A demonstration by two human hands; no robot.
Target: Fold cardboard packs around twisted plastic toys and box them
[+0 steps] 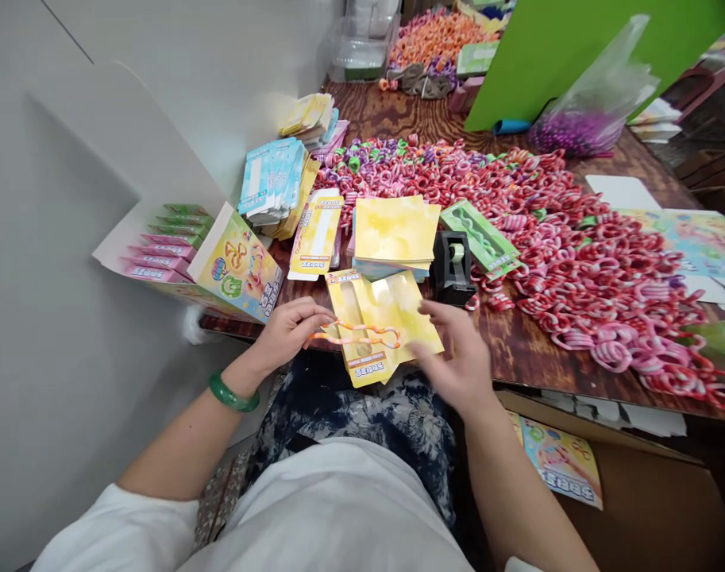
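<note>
My left hand (296, 327) pinches one end of an orange and pink twisted loop (374, 335). The loop stretches to the right over a yellow printed box (349, 302) with a long window. Beneath and beside that box lies a plain yellow card (410, 306) at the table's front edge. My right hand (457, 349), slightly blurred, is right of the loop's far end with thumb and fingers apart and nothing between them. Behind the card is a stack of yellow cards (395, 229). A black tape dispenser (454, 270) stands to its right, beside a green box (481, 238).
A large pile of red and pink loops (517, 191) covers the table's middle and right. On the left are an open display carton (237, 262) and blue packages (272, 179). A green panel (546, 56) and a clear bag (588, 119) stand behind.
</note>
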